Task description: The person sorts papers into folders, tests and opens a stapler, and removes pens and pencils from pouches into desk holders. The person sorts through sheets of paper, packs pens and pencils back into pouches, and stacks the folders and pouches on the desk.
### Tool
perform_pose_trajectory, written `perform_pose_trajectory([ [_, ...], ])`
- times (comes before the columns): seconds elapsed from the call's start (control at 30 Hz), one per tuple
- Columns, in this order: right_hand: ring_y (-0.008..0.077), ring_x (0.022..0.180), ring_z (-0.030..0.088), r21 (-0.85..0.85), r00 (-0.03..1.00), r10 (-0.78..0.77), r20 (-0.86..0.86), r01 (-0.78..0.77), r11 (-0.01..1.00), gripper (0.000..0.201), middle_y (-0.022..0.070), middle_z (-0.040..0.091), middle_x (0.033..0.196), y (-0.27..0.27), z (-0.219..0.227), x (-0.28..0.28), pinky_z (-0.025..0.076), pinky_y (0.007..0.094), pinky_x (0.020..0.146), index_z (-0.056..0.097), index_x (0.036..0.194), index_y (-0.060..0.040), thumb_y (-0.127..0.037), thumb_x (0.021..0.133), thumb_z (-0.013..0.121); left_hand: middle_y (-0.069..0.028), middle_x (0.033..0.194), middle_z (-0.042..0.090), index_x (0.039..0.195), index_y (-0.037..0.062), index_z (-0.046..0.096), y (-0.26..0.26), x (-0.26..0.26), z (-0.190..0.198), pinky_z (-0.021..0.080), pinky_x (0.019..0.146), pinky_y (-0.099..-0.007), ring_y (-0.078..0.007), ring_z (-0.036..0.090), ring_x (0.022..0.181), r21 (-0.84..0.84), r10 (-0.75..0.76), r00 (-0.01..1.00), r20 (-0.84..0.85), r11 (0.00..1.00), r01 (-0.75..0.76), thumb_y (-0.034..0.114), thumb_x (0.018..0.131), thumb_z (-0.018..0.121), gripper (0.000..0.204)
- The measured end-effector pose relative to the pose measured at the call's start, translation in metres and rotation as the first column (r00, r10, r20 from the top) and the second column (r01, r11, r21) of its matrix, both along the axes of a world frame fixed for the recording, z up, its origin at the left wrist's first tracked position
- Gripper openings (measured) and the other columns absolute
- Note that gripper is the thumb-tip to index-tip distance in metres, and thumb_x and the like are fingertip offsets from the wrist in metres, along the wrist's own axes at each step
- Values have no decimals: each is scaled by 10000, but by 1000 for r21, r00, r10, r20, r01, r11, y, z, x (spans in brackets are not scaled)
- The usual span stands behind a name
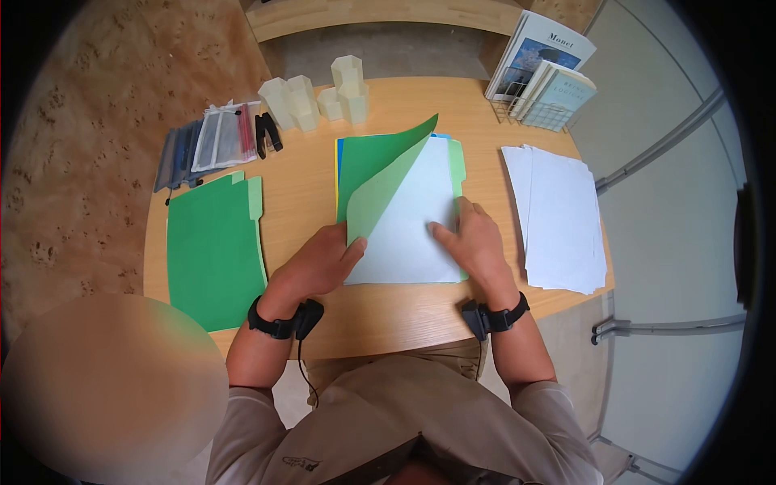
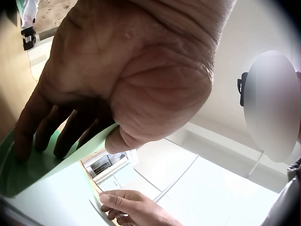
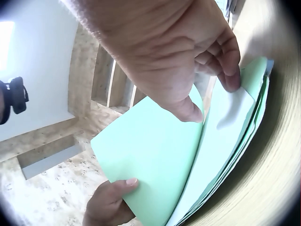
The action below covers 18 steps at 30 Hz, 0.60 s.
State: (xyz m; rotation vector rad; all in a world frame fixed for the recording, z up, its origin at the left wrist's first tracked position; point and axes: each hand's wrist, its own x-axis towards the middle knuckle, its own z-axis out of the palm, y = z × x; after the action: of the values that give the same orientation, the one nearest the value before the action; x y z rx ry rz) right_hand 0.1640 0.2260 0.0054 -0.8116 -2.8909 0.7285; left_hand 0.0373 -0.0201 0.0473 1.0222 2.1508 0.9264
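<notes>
A green file folder lies partly opened at the middle of the table, its front cover lifted and curling toward the left. Inside it is a white sheet of paper. My left hand holds the cover near its lower corner, thumb on the pale inner face and fingers behind, as the left wrist view shows. Over the right edge of the sheet is my right hand; its fingertips touch the paper in the right wrist view, with the thumb apart from them. Blue and yellow edges show beneath the folder.
At left lie green folders, with zip pouches and a black stapler-like item behind. Pale hexagonal holders stand at the back. White papers lie at right, below a wire rack of books.
</notes>
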Motion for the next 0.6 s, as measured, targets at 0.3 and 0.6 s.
perform_pose_trajectory([
  [0.3, 372, 1102, 606, 230, 997, 41, -63, -26, 973, 590, 192, 603, 1160, -11, -13, 5, 560, 481, 852, 603, 1181, 34, -429, 857, 772, -329, 986, 652, 1140, -85, 577, 0, 1, -6, 487, 855, -518, -511, 602, 940, -14, 10, 1000, 2, 1000, -10, 246, 1036, 491, 357],
  [0.6, 477, 978, 664, -335, 997, 7, -82, -34, 942, 595, 308, 670, 1079, -3, -10, -9, 532, 506, 888, 518, 1346, 3, -253, 867, 763, -327, 979, 662, 1129, -80, 588, -3, 2, -17, 490, 849, -533, -513, 616, 941, 52, 14, 998, -61, 999, -10, 250, 1024, 511, 356],
])
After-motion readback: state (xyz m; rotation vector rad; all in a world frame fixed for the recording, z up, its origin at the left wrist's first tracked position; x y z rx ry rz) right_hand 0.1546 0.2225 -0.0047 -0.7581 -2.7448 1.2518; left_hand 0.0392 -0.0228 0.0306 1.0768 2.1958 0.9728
